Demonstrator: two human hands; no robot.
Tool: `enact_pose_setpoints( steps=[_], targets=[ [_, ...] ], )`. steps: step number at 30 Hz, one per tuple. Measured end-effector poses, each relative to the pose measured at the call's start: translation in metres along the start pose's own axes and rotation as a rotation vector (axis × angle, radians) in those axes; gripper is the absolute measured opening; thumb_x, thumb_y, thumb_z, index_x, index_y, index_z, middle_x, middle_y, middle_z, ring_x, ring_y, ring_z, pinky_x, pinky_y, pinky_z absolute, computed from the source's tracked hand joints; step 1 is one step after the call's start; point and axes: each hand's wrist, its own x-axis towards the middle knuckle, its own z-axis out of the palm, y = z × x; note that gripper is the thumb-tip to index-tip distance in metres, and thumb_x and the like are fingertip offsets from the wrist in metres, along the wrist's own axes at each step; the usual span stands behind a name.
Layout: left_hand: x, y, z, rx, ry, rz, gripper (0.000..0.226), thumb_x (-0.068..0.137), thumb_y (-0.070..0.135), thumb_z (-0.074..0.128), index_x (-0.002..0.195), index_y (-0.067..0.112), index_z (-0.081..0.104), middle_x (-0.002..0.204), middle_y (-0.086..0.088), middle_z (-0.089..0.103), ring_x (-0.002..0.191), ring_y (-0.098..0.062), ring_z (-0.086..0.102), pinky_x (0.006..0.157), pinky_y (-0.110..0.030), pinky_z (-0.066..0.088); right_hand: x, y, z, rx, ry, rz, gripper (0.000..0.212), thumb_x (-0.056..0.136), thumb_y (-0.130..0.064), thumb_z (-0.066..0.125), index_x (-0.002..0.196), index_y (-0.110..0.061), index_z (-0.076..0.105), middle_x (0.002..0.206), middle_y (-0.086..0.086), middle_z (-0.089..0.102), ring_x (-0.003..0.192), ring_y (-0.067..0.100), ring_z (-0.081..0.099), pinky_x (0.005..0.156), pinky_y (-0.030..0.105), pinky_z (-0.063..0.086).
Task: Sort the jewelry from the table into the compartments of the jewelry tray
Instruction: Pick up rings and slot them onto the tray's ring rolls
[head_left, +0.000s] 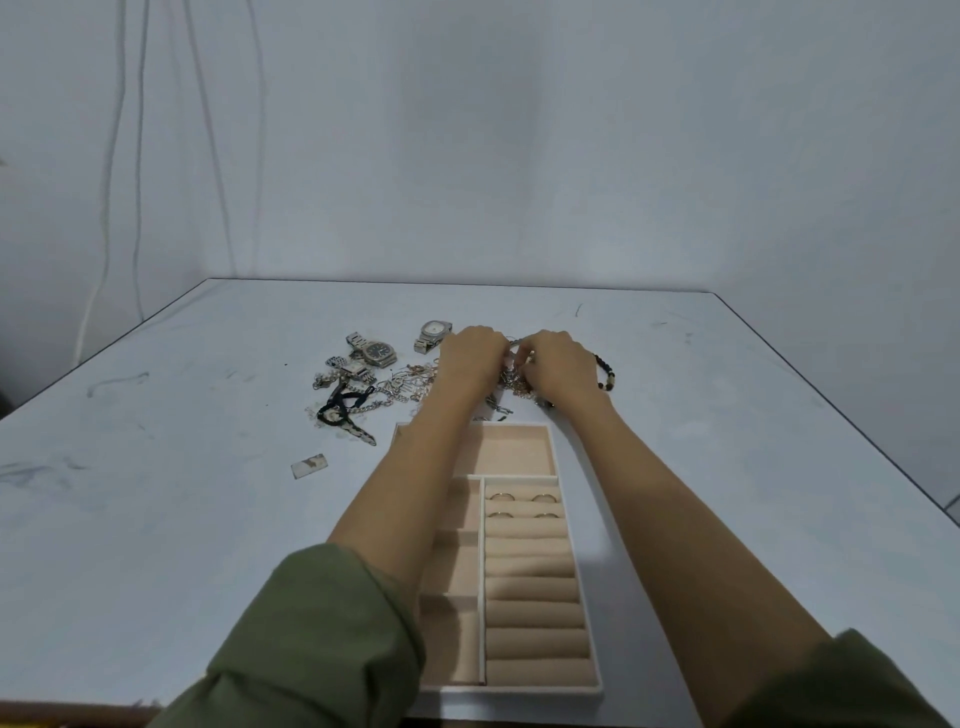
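Tangled chains sit right between the fingers, with the left hand and right hand both curled, pinching at the knot. Best to tease one strand free gently, no yanking. Watches lie left of the fingers. The jewelry tray is nearer the body, four rings slotted in. Scuffed pale tabletop, bare wall beyond.

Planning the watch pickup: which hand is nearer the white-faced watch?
Left. The left hand is just beside the white-faced watch; the right hand lies beyond it, farther off.
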Motion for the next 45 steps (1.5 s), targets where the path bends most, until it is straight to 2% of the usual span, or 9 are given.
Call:
enact_pose_setpoints(
  steps=[5, 13, 19, 23, 28, 32, 34, 38, 45],
  targets=[
    [0.005, 0.002, 0.0, -0.087, -0.038, -0.097, 0.025, 0.091, 0.009, 0.053, 0.111, 0.013, 0.067, 0.113, -0.009, 0.064, 0.106, -0.029, 0.059, 0.075, -0.036, 0.046, -0.006, 0.013, -0.001, 0.158, 0.066, 0.075, 0.019, 0.083, -0.01, 0.055, 0.089, -0.016, 0.072, 0.094, 0.002, 0.069, 0.092, 0.023, 0.062, 0.065, 0.028, 0.043],
    [0.006, -0.001, -0.007, -0.306, -0.085, -0.212, 0.022, 0.088, 0.008, 0.054, 0.104, 0.01, 0.069, 0.107, -0.011, 0.067, 0.096, -0.03, 0.063, 0.067, -0.032, 0.043, -0.024, 0.034, 0.003, 0.335, 0.222, 0.094, 0.011, 0.086, -0.02, 0.06, 0.086, -0.023, 0.07, 0.092, -0.007, 0.067, 0.089, 0.015, 0.057, 0.065, 0.025, 0.036],
    [-0.009, -0.014, -0.022, -0.524, 0.046, -0.246, 0.007, 0.083, 0.018, 0.071, 0.088, 0.017, 0.074, 0.093, -0.003, 0.072, 0.091, -0.021, 0.065, 0.067, -0.029, 0.043, -0.036, 0.03, 0.003, 0.53, 0.228, 0.105, 0.008, 0.08, -0.022, 0.065, 0.076, -0.026, 0.071, 0.078, -0.011, 0.066, 0.072, 0.013, 0.059, 0.064, 0.031, 0.049],
    [-0.028, -0.033, -0.036, -0.74, 0.15, -0.227, 0.009, 0.078, 0.022, 0.076, 0.084, 0.017, 0.075, 0.075, 0.005, 0.068, 0.081, -0.013, 0.067, 0.078, -0.03, 0.054, -0.046, 0.024, -0.003, 0.767, 0.209, 0.137, 0.008, 0.078, -0.016, 0.068, 0.076, -0.02, 0.073, 0.067, -0.011, 0.065, 0.054, 0.008, 0.052, 0.057, 0.028, 0.045],
    [-0.084, -0.055, -0.042, -0.868, 0.268, -0.267, 0.009, 0.076, 0.026, 0.078, 0.083, 0.023, 0.074, 0.08, 0.005, 0.073, 0.078, -0.009, 0.068, 0.076, -0.024, 0.054, -0.065, 0.016, -0.018, 0.882, 0.187, 0.119, 0.005, 0.081, -0.01, 0.071, 0.081, -0.014, 0.074, 0.076, 0.0, 0.069, 0.065, 0.011, 0.056, 0.057, 0.013, 0.043],
    [-0.124, -0.063, -0.05, -0.99, 0.339, -0.295, 0.008, 0.075, 0.021, 0.079, 0.076, 0.028, 0.074, 0.071, 0.011, 0.071, 0.069, -0.006, 0.064, 0.075, -0.039, 0.058, -0.088, 0.009, -0.031, 0.975, 0.122, 0.111, 0.004, 0.081, -0.007, 0.072, 0.082, -0.01, 0.074, 0.075, 0.0, 0.069, 0.068, 0.007, 0.058, 0.068, 0.017, 0.045],
    [-0.14, -0.059, -0.058, -1.03, 0.377, -0.278, 0.012, 0.076, 0.018, 0.077, 0.077, 0.029, 0.073, 0.069, 0.017, 0.069, 0.068, -0.002, 0.062, 0.071, -0.036, 0.055, -0.103, 0.007, -0.039, 1.024, 0.081, 0.1, 0.004, 0.08, -0.007, 0.073, 0.083, -0.008, 0.075, 0.079, 0.003, 0.071, 0.071, 0.01, 0.059, 0.072, 0.019, 0.047],
    [-0.168, -0.04, -0.064, -1.06, 0.391, -0.177, 0.02, 0.075, 0.01, 0.078, 0.083, 0.026, 0.069, 0.072, 0.011, 0.07, 0.075, -0.004, 0.065, 0.079, -0.019, 0.048, -0.141, 0.011, -0.052, 0.979, 0.023, 0.02, 0.004, 0.079, -0.008, 0.074, 0.082, -0.01, 0.076, 0.076, -0.006, 0.071, 0.069, 0.005, 0.055, 0.063, 0.011, 0.043],
    [-0.178, -0.021, -0.068, -1.061, 0.348, -0.034, 0.011, 0.074, 0.007, 0.079, 0.076, 0.013, 0.07, 0.076, 0.006, 0.07, 0.078, -0.006, 0.066, 0.081, -0.015, 0.047, -0.187, 0.022, -0.048, 0.822, -0.012, -0.081, 0.002, 0.067, -0.02, 0.076, 0.067, -0.019, 0.074, 0.079, -0.005, 0.069, 0.065, 0.005, 0.053, 0.058, 0.011, 0.035]
  ],
)
